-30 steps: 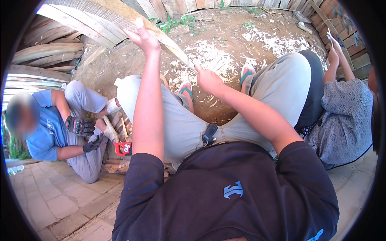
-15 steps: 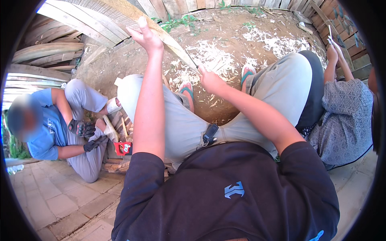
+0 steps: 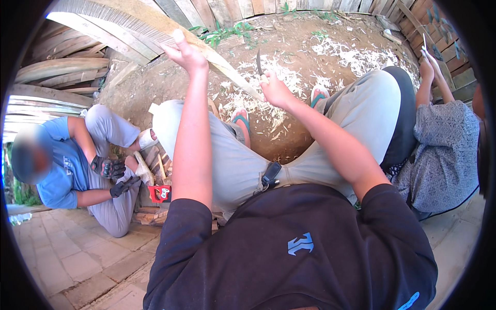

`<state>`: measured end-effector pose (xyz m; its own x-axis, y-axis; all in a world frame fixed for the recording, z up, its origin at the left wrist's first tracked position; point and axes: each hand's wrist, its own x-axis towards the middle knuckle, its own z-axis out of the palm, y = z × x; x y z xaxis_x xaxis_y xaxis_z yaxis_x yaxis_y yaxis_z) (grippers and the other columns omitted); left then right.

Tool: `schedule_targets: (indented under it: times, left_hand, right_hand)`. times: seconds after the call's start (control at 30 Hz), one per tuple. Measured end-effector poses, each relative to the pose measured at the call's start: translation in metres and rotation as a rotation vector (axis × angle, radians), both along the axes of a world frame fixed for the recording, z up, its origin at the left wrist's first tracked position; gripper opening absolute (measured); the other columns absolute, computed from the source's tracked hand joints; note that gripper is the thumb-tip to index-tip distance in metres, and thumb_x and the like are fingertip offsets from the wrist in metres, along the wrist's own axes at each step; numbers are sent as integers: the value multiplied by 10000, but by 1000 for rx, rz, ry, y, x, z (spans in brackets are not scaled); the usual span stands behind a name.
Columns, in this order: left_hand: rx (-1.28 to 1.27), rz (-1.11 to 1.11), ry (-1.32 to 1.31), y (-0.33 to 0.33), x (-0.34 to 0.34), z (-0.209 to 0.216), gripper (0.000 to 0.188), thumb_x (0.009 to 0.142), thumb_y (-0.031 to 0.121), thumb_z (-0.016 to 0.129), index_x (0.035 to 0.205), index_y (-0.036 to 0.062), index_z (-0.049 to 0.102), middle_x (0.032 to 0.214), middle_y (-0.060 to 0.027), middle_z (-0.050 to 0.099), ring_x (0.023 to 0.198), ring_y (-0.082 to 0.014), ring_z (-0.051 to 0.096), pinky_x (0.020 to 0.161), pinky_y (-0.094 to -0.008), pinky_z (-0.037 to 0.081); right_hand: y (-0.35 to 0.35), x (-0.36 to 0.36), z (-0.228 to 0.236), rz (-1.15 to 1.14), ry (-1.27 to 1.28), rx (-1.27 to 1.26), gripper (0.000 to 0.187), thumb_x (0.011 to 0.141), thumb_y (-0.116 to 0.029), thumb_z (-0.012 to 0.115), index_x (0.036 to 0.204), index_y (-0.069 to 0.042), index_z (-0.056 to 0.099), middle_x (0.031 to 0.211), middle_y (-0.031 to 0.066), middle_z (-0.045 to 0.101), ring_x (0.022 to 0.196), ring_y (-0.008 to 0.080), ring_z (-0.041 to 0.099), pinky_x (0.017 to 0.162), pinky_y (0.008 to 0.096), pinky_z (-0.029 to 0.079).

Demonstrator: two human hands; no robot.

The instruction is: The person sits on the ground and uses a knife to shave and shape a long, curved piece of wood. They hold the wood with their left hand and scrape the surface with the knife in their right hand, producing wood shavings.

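Observation:
A long pale wooden strip (image 3: 225, 64) slants from the upper left down to a narrow end between my knees. My left hand (image 3: 188, 57) is pressed against it partway along, thumb up on the wood; some of its fingers are hard to see. In my closed right hand (image 3: 278, 92) is a knife; its dark, slightly curved blade (image 3: 259, 62) points away from me, apart from the wood. That hand sits close beside the strip's narrow end.
Pale wood shavings (image 3: 279, 77) cover the dirt around my sandalled feet. To my left a seated person wearing gloves (image 3: 107, 168) sits beside a red-handled saw (image 3: 160, 194) and wood pieces. Another person (image 3: 439, 139) sits close on my right. Boards are stacked at the far left.
My right hand has moved a little right and turned, so the knife blade now stands up, off the strip. My left hand has barely shifted on the wood.

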<state>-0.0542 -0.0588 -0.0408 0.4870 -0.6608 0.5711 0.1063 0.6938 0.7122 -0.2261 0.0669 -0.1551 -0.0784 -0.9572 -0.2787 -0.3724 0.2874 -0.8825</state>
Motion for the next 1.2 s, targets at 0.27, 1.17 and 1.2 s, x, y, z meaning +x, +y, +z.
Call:
schedule_targets:
  times: [0.27, 1.17, 1.2]
  left_hand:
    - [-149, -191, -13, -1, -6, 2, 724, 974, 356, 599, 1455, -100, 308, 1385, -203, 485, 1261, -248, 471, 1111, -375, 324]
    - [-92, -95, -72, -11, -3, -3, 435, 932, 227, 689, 1146, 13, 376, 1005, -158, 552, 739, -192, 593, 548, -321, 526]
    - [-85, -104, -71, -12, -1, -3, 425, 933, 221, 687, 1135, 17, 373, 991, -151, 550, 720, -188, 583, 541, -325, 525]
  right_hand:
    - [-2, -6, -28, -126, 11, 206, 336, 990, -229, 473, 1164, 50, 543, 936, 206, 684, 772, 317, 674, 646, 445, 508]
    - [24, 9, -5, -112, -543, 438, 338, 1085, -318, 342, 1133, -113, 607, 731, -38, 471, 478, 34, 295, 376, 213, 190]
    - [24, 9, -6, -100, -563, 449, 340, 1087, -320, 339, 1138, -114, 605, 734, -40, 466, 479, 30, 288, 376, 207, 186]
